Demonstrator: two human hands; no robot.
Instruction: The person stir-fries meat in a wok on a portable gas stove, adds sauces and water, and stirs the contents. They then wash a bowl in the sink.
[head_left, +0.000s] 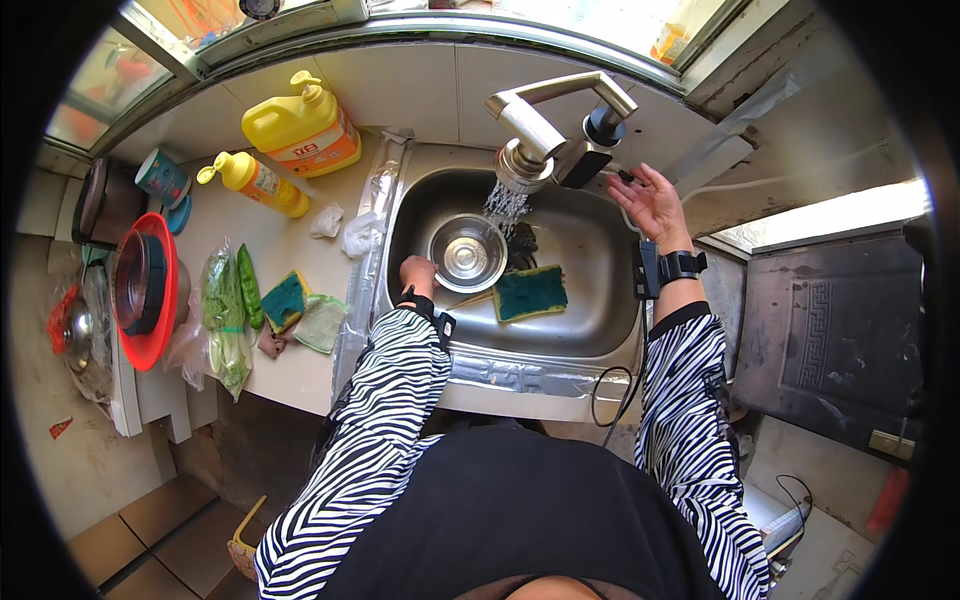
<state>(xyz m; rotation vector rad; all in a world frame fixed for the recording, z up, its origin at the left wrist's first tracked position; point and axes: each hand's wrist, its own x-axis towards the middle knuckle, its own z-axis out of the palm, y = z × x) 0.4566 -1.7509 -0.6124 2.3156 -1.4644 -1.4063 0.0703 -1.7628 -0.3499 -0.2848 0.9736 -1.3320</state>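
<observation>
Inside the stainless steel sink (592, 300), my left hand (418, 274) grips the rim of a round metal bowl (468, 253). Water streams from the faucet (529, 139) and falls at the bowl's upper right edge. My right hand (649, 201) is raised by the sink's upper right corner, fingers spread and holding nothing, near the faucet's base. A green and yellow scouring sponge (531, 292) lies in the basin, right of and below the bowl. Behind it sits a dark object by the drain, partly hidden by the water. Thin sticks, possibly chopsticks, poke out left of the sponge.
Left of the sink, the counter (292, 375) holds a yellow detergent jug (300, 131), a yellow squeeze bottle (255, 184), bagged greens (225, 322), a green pepper (249, 285), another sponge (285, 301) and a red basin (171, 300). A black cable (600, 397) hangs at the sink's front right.
</observation>
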